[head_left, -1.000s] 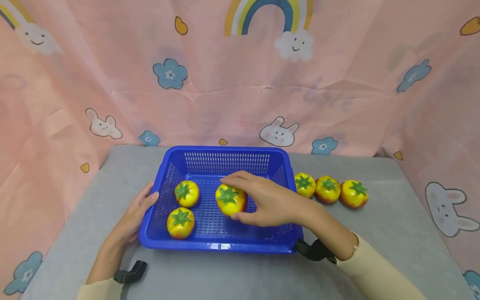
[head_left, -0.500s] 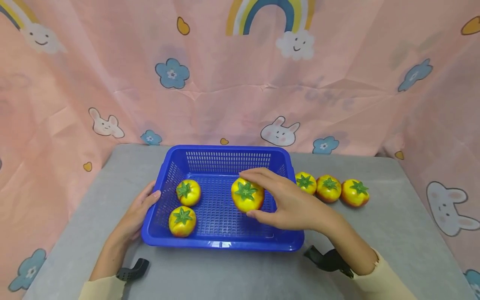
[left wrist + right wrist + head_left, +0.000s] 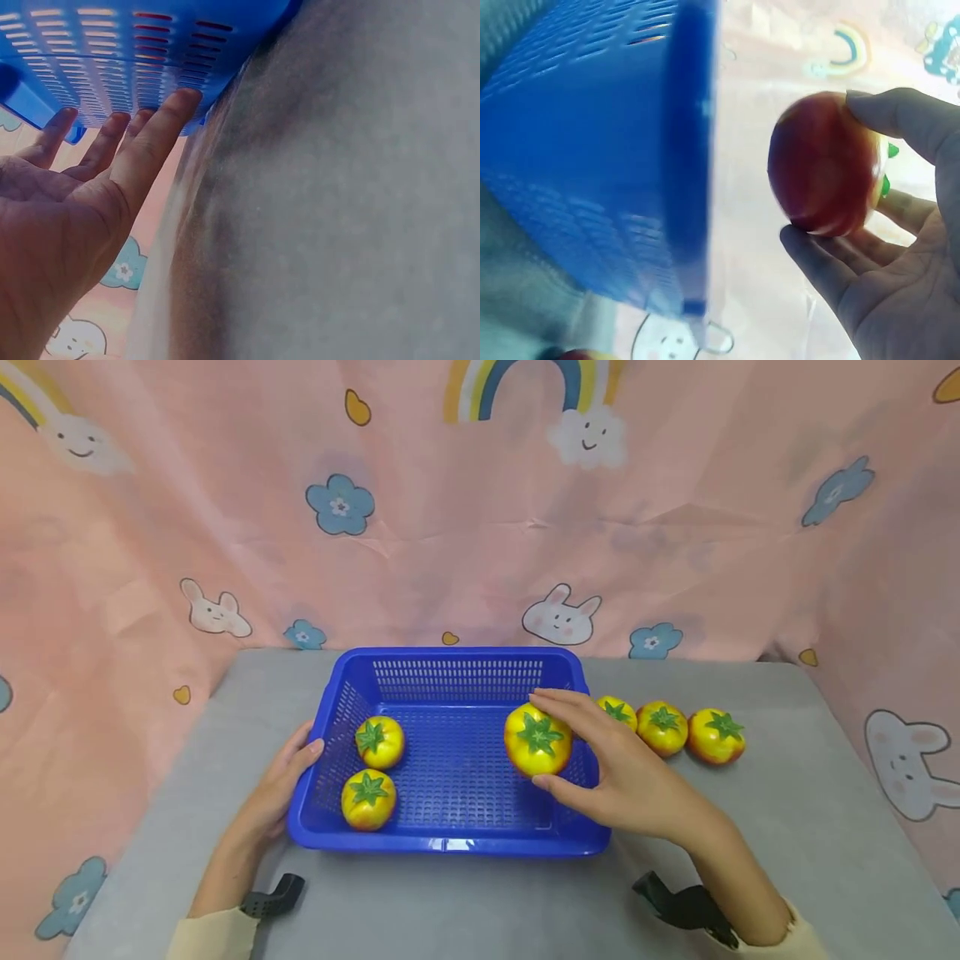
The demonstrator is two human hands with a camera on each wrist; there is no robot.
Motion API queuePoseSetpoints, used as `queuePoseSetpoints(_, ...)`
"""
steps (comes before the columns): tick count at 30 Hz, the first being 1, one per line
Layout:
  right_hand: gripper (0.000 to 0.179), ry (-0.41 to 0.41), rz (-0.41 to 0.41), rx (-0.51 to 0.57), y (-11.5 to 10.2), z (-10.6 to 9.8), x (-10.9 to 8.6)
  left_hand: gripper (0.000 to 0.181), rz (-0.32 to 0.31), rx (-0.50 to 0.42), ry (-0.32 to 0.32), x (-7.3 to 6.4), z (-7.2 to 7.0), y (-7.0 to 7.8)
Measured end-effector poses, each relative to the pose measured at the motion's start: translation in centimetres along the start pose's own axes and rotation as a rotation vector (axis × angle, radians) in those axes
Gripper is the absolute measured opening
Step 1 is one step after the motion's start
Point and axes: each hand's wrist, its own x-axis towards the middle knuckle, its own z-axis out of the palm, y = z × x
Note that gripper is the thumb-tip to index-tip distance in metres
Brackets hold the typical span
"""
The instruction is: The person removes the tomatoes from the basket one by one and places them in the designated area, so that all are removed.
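Note:
My right hand [image 3: 637, 777] holds a yellow-and-red toy tomato [image 3: 538, 740] with a green star-shaped calyx, raised over the right part of a blue basket [image 3: 450, 846]. In the right wrist view the tomato's red underside [image 3: 821, 165] is pinched between thumb and fingers, apart from the basket rim [image 3: 690, 157]. At the basket's left side, my left hand [image 3: 273, 785] has its thumb on the rim. The left wrist view shows that hand's fingers [image 3: 146, 154] against the slotted outer wall [image 3: 112, 45]. Two more tomatoes, one behind [image 3: 380, 742] and one in front [image 3: 368, 799], sit inside at the left.
On the grey table [image 3: 465, 902], right of the basket, a row of tomatoes [image 3: 662, 728] stands close together; the raised hand partly hides the leftmost one [image 3: 617, 712]. A pink patterned curtain [image 3: 450, 543] surrounds the table at the back and sides. A black strap mount [image 3: 686, 902] is on each wrist.
My right hand has carried the tomato rightward, from the basket's middle to near its right wall. My left hand keeps its place on the basket.

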Motion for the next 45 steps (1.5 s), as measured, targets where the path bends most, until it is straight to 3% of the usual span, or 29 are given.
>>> queuePoseSetpoints(11, 0.088, 0.265, 0.054, 0.026, 2.0, 0.1, -3.0, 0.041, 0.012, 0.029, -0.002, -0.8, -0.5, 0.5)
queuePoseSetpoints(16, 0.089, 0.339, 0.073, 0.055, 3.0, 0.0, -4.2, 0.043, 0.005, 0.014, 0.007, -0.8, -0.2, 0.5)
queuePoseSetpoints(28, 0.087, 0.363, 0.15, 0.083, 4.7, 0.2, -5.9, 0.039, 0.017, -0.004, 0.01, -0.9, -0.4, 0.3)
queuePoseSetpoints(37, 0.081, 0.36, 0.205, 0.079, 6.7, -0.4, -6.9, 0.047, 0.001, -0.002, 0.007, -0.3, -0.1, 0.3)
queuePoseSetpoints(45, 0.08, 0.302, 0.221, -0.033, 8.1, -0.3, -6.9, 0.047, 0.009, 0.004, -0.011, -0.1, -0.1, 0.2)
